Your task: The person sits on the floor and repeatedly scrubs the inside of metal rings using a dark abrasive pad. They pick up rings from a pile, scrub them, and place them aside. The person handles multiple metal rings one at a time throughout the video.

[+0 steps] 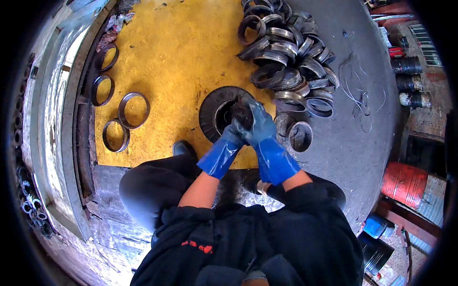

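A small dark, grimy part [242,113] sat just above the centre of the frame, gripped between both gloved hands over the hole of a large dark metal disc [212,102] that lay on the yellow floor patch [176,52]. What kind of part it was could not be told, since the gloves covered most of it. The left hand [234,129], in a blue rubber glove, pressed against the part from below and to the left, its fingers curled round it. The right hand [260,121], gloved the same way, closed over the part from the right and above, fingers wrapped tight.

Just right of the hands, two loose metal rings [300,136] rested on the grey floor [362,143]. Above them, toward the upper middle and right of the frame, rose a heap of stacked metal rings [288,52]. At the left of the frame, four separate rings [133,109] lay flat, well apart from the hands. A tangle of thin wire [360,90] lay to the right of the heap. At lower right stood an orange-red drum [405,183]. The person's dark-clad knees [148,183] filled the lower centre.
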Demonstrator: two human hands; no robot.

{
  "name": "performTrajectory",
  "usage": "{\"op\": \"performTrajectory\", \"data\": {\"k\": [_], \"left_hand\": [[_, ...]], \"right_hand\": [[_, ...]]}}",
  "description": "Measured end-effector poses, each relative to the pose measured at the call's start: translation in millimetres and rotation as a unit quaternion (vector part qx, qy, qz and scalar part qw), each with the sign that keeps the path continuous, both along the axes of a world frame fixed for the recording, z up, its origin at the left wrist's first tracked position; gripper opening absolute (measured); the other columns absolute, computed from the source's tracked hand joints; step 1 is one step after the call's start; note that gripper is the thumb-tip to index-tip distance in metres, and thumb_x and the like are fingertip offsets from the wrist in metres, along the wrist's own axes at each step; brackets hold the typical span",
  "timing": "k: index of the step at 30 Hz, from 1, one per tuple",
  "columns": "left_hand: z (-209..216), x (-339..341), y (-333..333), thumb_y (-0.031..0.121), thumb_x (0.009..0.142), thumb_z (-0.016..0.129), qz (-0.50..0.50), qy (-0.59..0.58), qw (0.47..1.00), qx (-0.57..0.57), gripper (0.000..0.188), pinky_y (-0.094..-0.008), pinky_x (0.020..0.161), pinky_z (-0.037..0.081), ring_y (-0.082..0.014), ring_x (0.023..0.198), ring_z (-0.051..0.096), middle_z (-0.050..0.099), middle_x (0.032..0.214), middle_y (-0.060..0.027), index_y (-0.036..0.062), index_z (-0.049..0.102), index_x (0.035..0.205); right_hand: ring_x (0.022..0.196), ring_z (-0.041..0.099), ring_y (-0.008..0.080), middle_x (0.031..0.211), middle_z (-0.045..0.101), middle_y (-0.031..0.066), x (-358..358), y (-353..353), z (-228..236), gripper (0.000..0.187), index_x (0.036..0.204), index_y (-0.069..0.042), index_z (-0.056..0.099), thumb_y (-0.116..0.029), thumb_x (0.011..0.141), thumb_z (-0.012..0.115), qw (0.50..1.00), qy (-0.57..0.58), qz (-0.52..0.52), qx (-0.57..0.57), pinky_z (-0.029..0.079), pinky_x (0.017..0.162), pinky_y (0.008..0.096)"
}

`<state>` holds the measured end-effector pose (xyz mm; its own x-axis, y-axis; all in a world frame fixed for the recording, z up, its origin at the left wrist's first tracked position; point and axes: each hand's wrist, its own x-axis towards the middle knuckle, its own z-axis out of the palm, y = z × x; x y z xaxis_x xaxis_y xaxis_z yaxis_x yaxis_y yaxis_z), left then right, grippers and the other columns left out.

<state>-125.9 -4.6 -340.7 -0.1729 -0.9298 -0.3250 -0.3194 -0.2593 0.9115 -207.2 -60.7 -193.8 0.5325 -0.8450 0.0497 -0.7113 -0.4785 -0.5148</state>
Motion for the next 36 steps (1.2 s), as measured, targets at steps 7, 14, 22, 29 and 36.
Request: {"op": "performTrajectory", "data": {"k": [7, 14, 22, 29, 36], "left_hand": [[46, -2, 17, 0.003, 0.072, 0.078, 0.274, 0.425, 0.859, 0.08, 0.028, -0.032, 0.063, 0.053, -0.0217, 0.075, 0.066, 0.069, 0.092, -0.0116, 0.0029, 0.069, 0.098], [51, -3, 14, 0.006, 0.067, 0.085, 0.255, 0.312, 0.906, 0.127, 0.036, -0.0269, 0.07, 0.051, -0.0107, 0.077, 0.061, 0.067, 0.088, 0.0002, 0.0066, 0.068, 0.099], [-45, 24, 21, 0.023, 0.084, 0.066, 0.134, 0.375, 0.917, 0.007, 0.031, -0.0327, 0.091, 0.048, -0.0154, 0.098, 0.059, 0.065, 0.108, -0.0039, 0.0084, 0.064, 0.112], [-32, 7, 29, 0.024, 0.092, 0.048, 0.135, 0.086, 0.987, -0.001, 0.03, -0.0369, 0.094, 0.046, -0.0185, 0.106, 0.057, 0.063, 0.112, -0.0104, 0.0074, 0.062, 0.114], [8, 24, 35, 0.002, 0.071, 0.077, 0.34, 0.46, 0.781, 0.251, 0.037, -0.0333, 0.079, 0.054, -0.0178, 0.082, 0.064, 0.069, 0.098, -0.0068, 0.0034, 0.067, 0.106]], "right_hand": [[0.091, 0.061, 0.0182, 0.105, 0.067, 0.0067, 29, -99, -48, 0.039, 0.112, -0.004, 0.063, -0.018, 0.078, 0.073, 0.847, -0.194, -0.066, 0.491, 0.047, 0.084, 0.03], [0.089, 0.061, 0.0175, 0.103, 0.067, 0.0076, 23, -113, -42, 0.034, 0.107, -0.003, 0.065, -0.013, 0.076, 0.073, 0.828, -0.196, -0.075, 0.521, 0.047, 0.083, 0.0293], [0.099, 0.064, 0.0347, 0.116, 0.063, 0.017, 15, 16, -26, 0.057, 0.124, -0.009, 0.057, -0.027, 0.073, 0.074, 0.985, -0.127, -0.108, 0.042, 0.052, 0.085, 0.0386], [0.099, 0.063, 0.0338, 0.117, 0.062, 0.0133, -1, 28, -28, 0.064, 0.126, -0.015, 0.056, -0.025, 0.067, 0.078, 0.987, -0.102, -0.016, -0.123, 0.052, 0.084, 0.041], [0.1, 0.063, 0.0336, 0.104, 0.067, 0.0179, 57, -79, -21, 0.05, 0.111, -0.01, 0.065, -0.044, 0.076, 0.069, 0.966, 0.085, -0.075, 0.234, 0.049, 0.085, 0.0413]]}}
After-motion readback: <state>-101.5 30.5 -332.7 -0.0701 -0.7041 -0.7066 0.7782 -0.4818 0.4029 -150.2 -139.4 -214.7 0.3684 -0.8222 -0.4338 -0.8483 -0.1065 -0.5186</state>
